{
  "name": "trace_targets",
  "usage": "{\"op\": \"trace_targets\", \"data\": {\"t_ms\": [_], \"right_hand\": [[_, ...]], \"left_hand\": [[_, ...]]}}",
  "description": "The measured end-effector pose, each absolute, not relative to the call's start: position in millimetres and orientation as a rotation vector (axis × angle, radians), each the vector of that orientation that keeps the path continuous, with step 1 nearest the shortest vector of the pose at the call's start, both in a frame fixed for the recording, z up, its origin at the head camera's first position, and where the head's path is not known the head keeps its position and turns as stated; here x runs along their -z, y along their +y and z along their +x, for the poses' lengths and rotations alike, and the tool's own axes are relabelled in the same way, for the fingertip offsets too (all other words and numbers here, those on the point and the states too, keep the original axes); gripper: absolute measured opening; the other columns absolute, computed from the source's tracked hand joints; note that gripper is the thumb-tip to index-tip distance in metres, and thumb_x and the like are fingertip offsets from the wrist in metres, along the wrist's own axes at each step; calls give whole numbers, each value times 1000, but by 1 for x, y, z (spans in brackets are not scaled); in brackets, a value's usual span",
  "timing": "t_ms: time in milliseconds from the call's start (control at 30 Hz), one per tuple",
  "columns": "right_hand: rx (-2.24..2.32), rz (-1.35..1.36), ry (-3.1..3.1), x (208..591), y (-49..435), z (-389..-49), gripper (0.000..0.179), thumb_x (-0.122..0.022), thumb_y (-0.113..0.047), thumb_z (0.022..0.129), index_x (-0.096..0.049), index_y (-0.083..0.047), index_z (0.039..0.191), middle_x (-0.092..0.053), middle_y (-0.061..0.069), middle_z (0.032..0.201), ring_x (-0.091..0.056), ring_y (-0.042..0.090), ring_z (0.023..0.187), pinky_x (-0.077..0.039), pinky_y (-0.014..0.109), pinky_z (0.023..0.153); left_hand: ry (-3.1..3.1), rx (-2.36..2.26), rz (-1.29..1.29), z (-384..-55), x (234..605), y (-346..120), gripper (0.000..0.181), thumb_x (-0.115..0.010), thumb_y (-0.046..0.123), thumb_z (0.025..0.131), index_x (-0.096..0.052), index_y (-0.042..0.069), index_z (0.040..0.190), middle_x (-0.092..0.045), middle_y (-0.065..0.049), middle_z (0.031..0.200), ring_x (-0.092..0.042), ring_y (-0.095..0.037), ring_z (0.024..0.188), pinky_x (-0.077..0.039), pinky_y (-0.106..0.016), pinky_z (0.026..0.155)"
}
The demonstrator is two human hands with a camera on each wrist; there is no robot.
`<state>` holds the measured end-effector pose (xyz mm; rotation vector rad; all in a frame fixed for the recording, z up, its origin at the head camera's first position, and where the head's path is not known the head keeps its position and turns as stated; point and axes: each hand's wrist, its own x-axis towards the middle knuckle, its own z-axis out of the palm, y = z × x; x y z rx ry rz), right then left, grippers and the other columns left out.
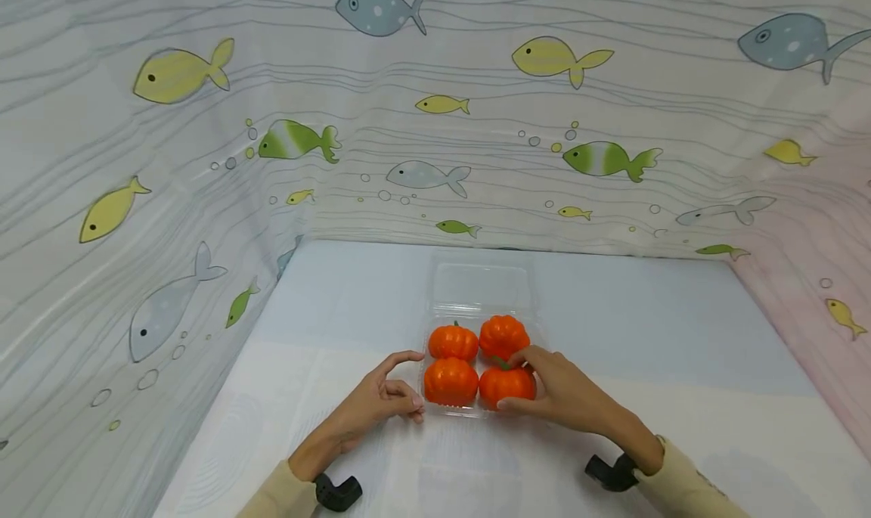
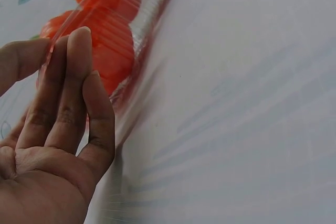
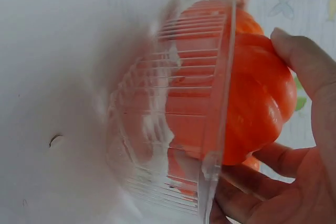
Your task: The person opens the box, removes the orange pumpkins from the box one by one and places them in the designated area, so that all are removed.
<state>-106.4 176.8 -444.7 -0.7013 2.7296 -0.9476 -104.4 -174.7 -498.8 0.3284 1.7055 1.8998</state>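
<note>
Clear, thin-looking plastic forms the clamshell tray [image 1: 483, 307], lower centre of the frame; it could skid or tip if the lower-right pumpkin [image 1: 506, 389], gripped by the right hand [image 1: 566, 389], snags it. The left hand [image 1: 379, 398] is beside it; whether pinching, I cannot tell.

Four orange pumpkins [image 1: 451, 382] sit two by two in a clear container [image 1: 464, 411] on the white table [image 1: 354, 299], its transparent lid [image 1: 481, 285] lying on the far side. I see the right hand [image 1: 565, 393] gripping the near-right pumpkin [image 1: 506, 389], the left hand [image 1: 374, 402] at the container's left edge, and fish-patterned fabric [image 1: 490, 144] behind.
</note>
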Motion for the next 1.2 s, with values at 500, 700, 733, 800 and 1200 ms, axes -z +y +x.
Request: {"op": "trace_targets", "data": {"t_ms": [500, 700, 733, 800, 1200], "right_hand": [[1218, -857, 2627, 441, 196, -103, 58, -84, -54, 83, -55, -27, 125, -59, -15, 121, -58, 10, 108, -55, 33, 94], [1249, -945, 2640, 439, 201, -108, 63, -85, -47, 84, -56, -32, 137, -55, -11, 136, -56, 16, 124, -56, 37, 96], [1239, -942, 2652, 438, 201, -109, 64, -85, -48, 83, -57, -33, 138, -54, -11, 137, -56, 16, 125, -57, 37, 95], [1225, -932, 2676, 437, 202, -109, 65, -86, -49, 82, -58, -34, 140, -53, -11, 138, -55, 18, 127, -57, 38, 94], [1231, -972, 2808, 436, 209, -112, 83, -95, -31, 75, -55, -19, 146, -55, -7, 145, -56, 17, 126, -58, 41, 94]], "left_hand": [[1714, -1889, 314, -104, 495, -172, 74, -74, 10, 96, -34, 18, 158, -73, -18, 98, -73, -31, 87, -57, -46, 93], [1714, -1896, 313, -104, 496, -173, 75, -74, 9, 96, -32, 16, 158, -73, -18, 98, -73, -30, 86, -58, -46, 92], [1713, -1898, 311, -104, 496, -173, 75, -74, 9, 96, -32, 16, 158, -73, -18, 98, -73, -31, 86, -58, -46, 92], [1713, -1898, 307, -104, 496, -174, 75, -74, 9, 96, -32, 16, 158, -73, -19, 98, -73, -31, 86, -58, -46, 92], [1711, -1895, 297, -103, 496, -174, 75, -74, 10, 96, -33, 17, 158, -73, -18, 99, -73, -31, 87, -58, -46, 93]]}}
